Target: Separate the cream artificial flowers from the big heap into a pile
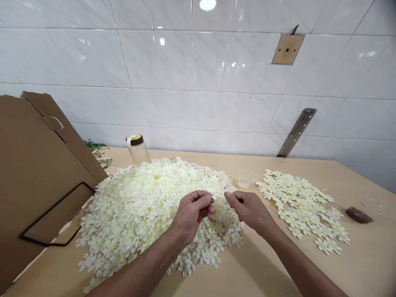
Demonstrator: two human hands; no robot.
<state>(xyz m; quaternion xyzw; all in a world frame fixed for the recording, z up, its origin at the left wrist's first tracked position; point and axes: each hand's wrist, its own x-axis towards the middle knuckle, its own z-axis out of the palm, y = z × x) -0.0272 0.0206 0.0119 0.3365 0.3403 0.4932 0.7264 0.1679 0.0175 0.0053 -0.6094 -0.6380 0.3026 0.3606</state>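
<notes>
A big heap of cream fabric flowers (139, 202) covers the middle of the wooden table (247, 268). My left hand (192, 212) hovers over the heap's right side, fingers pinched together on a flower. Close beside it, my right hand (249, 208) is also pinched, fingertips almost meeting the left hand's. What the right fingers hold is too small to make out. A smaller, flatter spread of the same flowers (305, 208) lies to the right of my right hand.
A brown cardboard box (37, 173) with a black strap stands at the left. A clear bottle with a brown cap (137, 148) sits behind the heap. A small clear cup (246, 179) and a dark lid (359, 214) lie nearby. White tiled wall behind.
</notes>
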